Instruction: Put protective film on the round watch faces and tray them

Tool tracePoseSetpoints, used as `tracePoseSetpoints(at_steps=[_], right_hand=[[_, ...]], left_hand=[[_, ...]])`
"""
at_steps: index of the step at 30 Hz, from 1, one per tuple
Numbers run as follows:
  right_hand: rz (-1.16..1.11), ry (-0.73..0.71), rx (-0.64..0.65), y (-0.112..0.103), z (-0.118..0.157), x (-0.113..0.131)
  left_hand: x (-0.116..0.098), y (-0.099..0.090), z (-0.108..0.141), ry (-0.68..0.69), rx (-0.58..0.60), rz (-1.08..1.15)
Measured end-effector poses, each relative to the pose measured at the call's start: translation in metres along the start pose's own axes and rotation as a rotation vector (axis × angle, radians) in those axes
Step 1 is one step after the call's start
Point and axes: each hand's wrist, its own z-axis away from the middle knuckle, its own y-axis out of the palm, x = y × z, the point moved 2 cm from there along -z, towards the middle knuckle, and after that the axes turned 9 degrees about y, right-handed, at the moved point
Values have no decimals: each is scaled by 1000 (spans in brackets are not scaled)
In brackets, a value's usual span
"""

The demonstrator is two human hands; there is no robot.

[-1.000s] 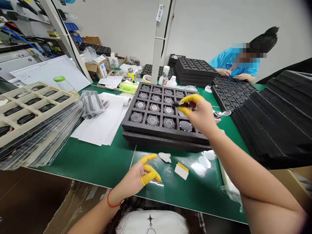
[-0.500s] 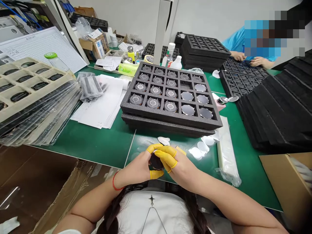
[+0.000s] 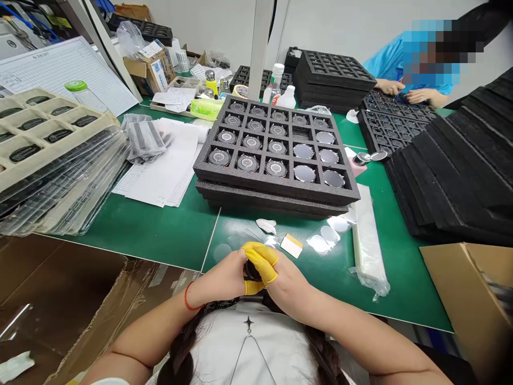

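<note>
Close to my body, at the table's front edge, both hands hold a dark round watch case (image 3: 252, 271). My left hand (image 3: 229, 274) grips its side, fingers curled round it. My right hand (image 3: 280, 275) lies over its upper part, yellow finger cots on the fingertips, and covers much of it. Beyond them a black foam tray (image 3: 272, 189) rests on another foam layer. Watch cases sit in its compartments, several with dark backs up and several with shiny glass up at the right. A white cloth scrap (image 3: 266, 225) and a yellow-and-white block (image 3: 292, 246) lie just past my hands.
Round clear films (image 3: 329, 234) and a plastic-wrapped white pack (image 3: 367, 240) lie to the right. Stacked black foam (image 3: 460, 171) and a cardboard box (image 3: 460, 283) flank that side. Beige trays (image 3: 52, 160) and paper sheets (image 3: 160, 179) are left. A co-worker in blue (image 3: 388, 59) handles foam-tray items.
My right hand has closed further over the watch case, hiding more of it, and both hands sit slightly lower. The yellow-and-white block now shows fully. The view has shifted a little.
</note>
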Motion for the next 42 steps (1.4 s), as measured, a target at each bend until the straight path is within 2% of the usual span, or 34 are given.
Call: tracePoseSetpoints(at_steps=[5,10,13,15,17,20,24,26,28,30,34,36,40,42], right_hand=[[97,-97,-79,2,0,4],[-63,6,32,1,-2,-2],[-90,164,-87,-7,4,-22],[45,323,-160,-9,11,-45],[206,427,-147,-8,15,-68],[330,453,-136,-3,12,-91],[339,395,-64,7,-9,-101],[318,361,-5,11,-19,-99],[284,348,1,9,-24,-90],[209,293,-83,2,-25,-72],[128,36,-298,-8,-22,-22],[175,-15,-311,-6,-18,-5],[230,-71,-226,1,-7,6],[282,-42,-249,-1,-3,3]], left_hand=[[3,2,1,56,8,1],[13,3,6,-62,79,114],[15,-14,12,-129,-62,34],[13,-27,17,-177,-159,19],[9,-36,22,-214,-218,49],[5,-38,25,-227,-268,76],[3,-31,20,-181,-279,109],[2,-28,18,-159,-286,126],[1,-27,17,-156,-296,127],[-1,-27,18,-150,-300,120],[-3,-24,17,-120,-274,99],[-2,-24,16,-131,-277,74],[1,-25,17,-131,-295,57],[1,-24,18,-118,-291,78]])
